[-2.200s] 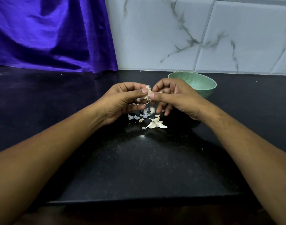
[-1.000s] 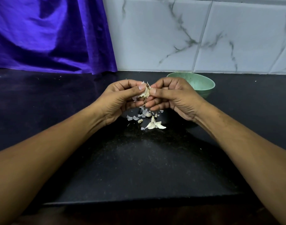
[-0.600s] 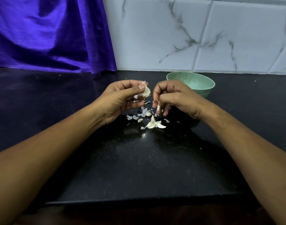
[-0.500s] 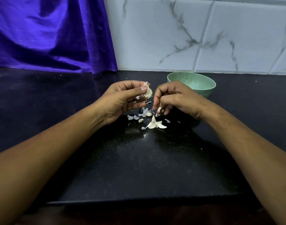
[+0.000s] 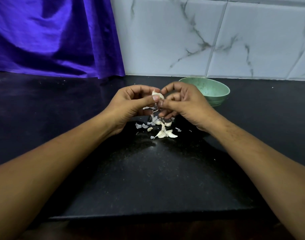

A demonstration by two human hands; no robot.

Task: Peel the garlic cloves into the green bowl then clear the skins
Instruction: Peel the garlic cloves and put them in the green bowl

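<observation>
Black stone counter, marble-veined tiles, purple cloth

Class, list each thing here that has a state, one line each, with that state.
garlic clove: held up, skin shreds hanging.
left hand: grips the clove.
right hand: fingers pinch the clove's skin.
green bowl: upright, behind the right hand.
skins: scattered on the counter below the hands.

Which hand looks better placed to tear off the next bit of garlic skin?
Probably the right hand: its fingers pinch at the garlic clove, while the left hand grips that clove steady. The right is also nearer the green bowl.
</observation>
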